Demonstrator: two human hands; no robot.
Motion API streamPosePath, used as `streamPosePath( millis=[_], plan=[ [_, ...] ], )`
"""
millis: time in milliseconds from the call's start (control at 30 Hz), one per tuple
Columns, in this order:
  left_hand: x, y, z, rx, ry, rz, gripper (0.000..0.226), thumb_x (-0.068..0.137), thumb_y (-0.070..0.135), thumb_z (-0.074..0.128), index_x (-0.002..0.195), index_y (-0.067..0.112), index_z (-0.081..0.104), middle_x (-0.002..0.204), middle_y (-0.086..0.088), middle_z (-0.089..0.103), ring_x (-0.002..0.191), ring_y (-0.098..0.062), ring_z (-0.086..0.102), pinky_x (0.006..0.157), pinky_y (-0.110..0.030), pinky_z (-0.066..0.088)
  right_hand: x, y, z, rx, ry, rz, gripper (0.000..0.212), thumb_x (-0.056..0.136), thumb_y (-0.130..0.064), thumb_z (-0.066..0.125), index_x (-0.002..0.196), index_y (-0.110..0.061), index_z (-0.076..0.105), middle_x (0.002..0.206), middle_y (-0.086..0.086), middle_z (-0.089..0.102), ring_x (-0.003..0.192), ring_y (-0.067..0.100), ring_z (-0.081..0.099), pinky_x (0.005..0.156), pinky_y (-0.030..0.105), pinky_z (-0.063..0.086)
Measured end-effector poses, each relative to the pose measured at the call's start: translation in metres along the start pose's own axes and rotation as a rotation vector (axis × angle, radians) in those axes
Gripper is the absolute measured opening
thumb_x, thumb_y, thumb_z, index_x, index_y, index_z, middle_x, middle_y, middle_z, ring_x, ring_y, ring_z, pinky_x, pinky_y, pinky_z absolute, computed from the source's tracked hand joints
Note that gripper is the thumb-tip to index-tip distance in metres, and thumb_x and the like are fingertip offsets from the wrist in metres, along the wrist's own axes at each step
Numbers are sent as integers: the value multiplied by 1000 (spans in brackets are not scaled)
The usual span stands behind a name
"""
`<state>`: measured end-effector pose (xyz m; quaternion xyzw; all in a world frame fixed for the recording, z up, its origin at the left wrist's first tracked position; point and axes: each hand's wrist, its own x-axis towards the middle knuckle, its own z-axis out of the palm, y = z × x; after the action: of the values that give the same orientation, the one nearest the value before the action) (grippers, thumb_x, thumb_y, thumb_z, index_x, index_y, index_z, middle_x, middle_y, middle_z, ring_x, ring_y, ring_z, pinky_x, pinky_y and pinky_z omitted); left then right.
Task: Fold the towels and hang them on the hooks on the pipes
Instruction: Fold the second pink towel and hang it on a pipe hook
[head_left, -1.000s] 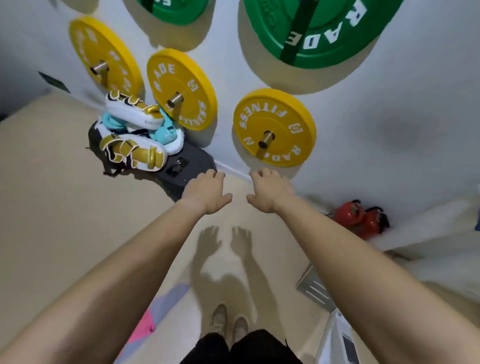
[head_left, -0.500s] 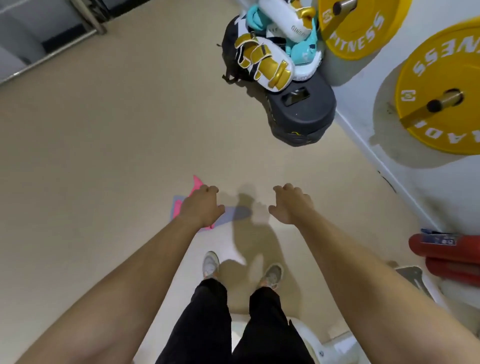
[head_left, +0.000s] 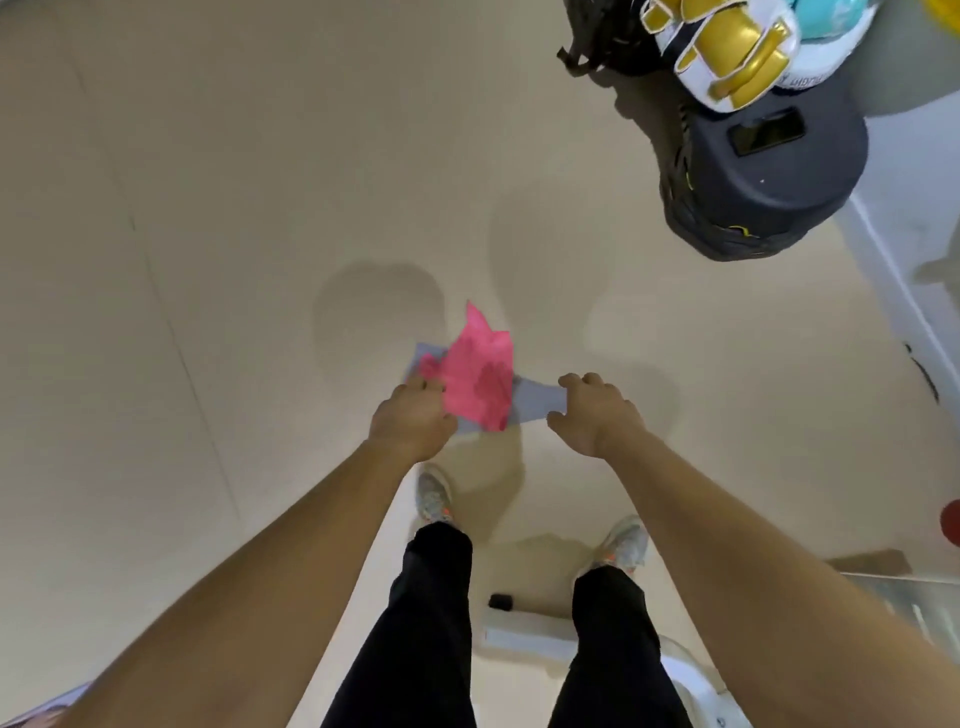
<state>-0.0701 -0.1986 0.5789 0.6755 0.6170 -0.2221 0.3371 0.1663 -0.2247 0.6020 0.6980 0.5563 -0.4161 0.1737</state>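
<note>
Mid-floor, off the wall edge, pink towel (head_left: 475, 374) lies crumpled on grey towel (head_left: 535, 402); my left hand (head_left: 413, 421) & right hand (head_left: 592, 415) curl at either end, grip unclear, so I'd pinch corners firmly, lift evenly.

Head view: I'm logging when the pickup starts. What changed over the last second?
The view swung down from the wall to the floor. Both hands came down: the left hand now overlaps the pink towel, the right hand the grey towel; whether either grips cannot be told. The towels stayed on the floor, pink over grey.
</note>
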Motion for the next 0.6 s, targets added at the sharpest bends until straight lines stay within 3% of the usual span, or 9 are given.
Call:
streamPosePath(
  millis=[233,433,600],
  plan=[
    [122,-90,47,-86,10,-17,45,98,32,47,139,13,46,130,-14,51,113,-35,55,87,-43,49,134,-69,83,74,-24,-40,50,95,-31,51,141,-11,42,138,14,46,123,36,51,96,46,47],
    [224,-134,148,-218,29,-84,46,96,27,48,140,14,45,131,-12,51,111,-34,55,87,-41,48,258,-55,185,-11,-82,-51,46,96,-30,47,138,-13,44,137,14,47,125,36,48,98,47,45],
    [318,-141,232,-289,36,-93,34,92,23,55,123,9,56,124,-11,59,106,-33,59,85,-42,50,365,-27,245,-1,-94,3,49,94,-22,47,142,-14,43,139,14,46,125,37,49,96,44,46]
  ],
)
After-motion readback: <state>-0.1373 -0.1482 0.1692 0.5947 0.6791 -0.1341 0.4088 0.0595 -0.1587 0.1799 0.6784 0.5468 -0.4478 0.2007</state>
